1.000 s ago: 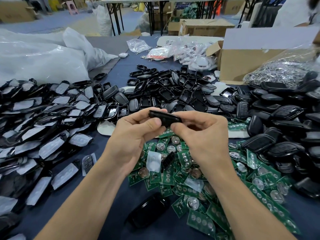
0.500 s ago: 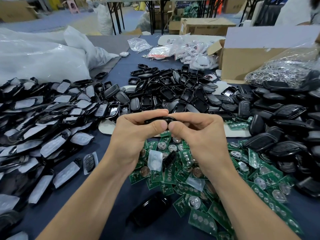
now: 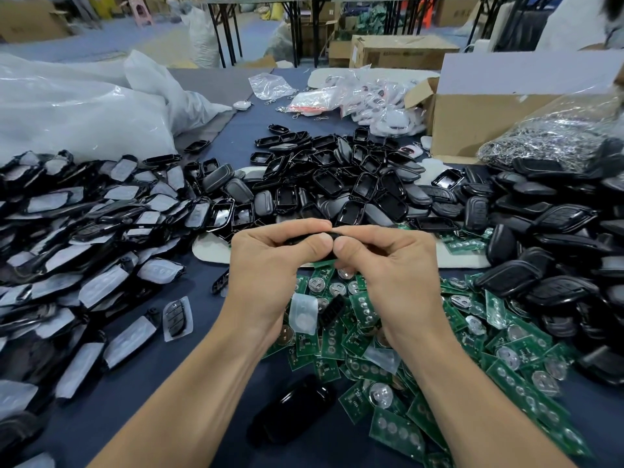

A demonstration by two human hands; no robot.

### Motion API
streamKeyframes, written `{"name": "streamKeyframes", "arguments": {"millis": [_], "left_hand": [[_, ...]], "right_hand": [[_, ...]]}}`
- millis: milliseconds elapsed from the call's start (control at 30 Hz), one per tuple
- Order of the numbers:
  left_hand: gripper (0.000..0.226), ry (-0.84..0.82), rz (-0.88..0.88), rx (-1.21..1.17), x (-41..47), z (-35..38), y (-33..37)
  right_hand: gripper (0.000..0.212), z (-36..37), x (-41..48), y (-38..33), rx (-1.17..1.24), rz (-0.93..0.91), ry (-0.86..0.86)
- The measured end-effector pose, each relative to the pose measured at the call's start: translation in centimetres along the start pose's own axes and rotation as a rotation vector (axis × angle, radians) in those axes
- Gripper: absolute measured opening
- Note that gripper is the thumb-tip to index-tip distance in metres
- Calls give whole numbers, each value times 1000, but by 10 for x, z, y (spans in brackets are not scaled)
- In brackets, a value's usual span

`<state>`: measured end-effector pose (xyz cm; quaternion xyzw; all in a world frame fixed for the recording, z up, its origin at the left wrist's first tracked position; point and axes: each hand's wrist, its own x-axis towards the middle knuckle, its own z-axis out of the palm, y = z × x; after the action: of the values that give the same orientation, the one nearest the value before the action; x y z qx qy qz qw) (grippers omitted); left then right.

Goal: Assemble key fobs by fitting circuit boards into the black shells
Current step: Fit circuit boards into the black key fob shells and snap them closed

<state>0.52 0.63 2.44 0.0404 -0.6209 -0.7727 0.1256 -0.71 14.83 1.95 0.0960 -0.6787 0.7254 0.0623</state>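
Note:
Both hands meet above the table's middle around one black key fob [image 3: 325, 238], of which only a thin dark edge shows between the fingers. My left hand [image 3: 270, 265] grips its left end, thumb on the near side. My right hand [image 3: 388, 265] grips the right end, thumb tip against the left thumb. Whether a board is inside cannot be seen. Below the hands lies a heap of green circuit boards [image 3: 439, 383] with round metal battery clips. Empty black shells [image 3: 337, 187] are piled just beyond the hands.
Film-wrapped fob fronts [image 3: 84, 238] cover the left side. Closed black fobs [image 3: 557, 248] heap up on the right. One glossy black shell [image 3: 293, 410] lies near the front edge. A cardboard box [image 3: 489, 109] and a bag of metal rings [image 3: 553, 136] stand far right, white plastic bags [image 3: 84, 109] far left.
The fob was held flat with its top showing; now both hands have closed in over it, thumbs pressed together, hiding most of it. The hands stayed in the same place.

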Motion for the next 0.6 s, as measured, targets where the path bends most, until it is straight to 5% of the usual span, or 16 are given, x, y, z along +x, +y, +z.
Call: {"name": "streamKeyframes", "arguments": {"millis": [333, 600], "left_hand": [[35, -21, -26, 22, 4, -7, 0], [44, -46, 85, 63, 4, -4, 1]], "right_hand": [[39, -1, 5, 2, 330, 172, -1], [42, -5, 7, 13, -107, -10, 11]]}}
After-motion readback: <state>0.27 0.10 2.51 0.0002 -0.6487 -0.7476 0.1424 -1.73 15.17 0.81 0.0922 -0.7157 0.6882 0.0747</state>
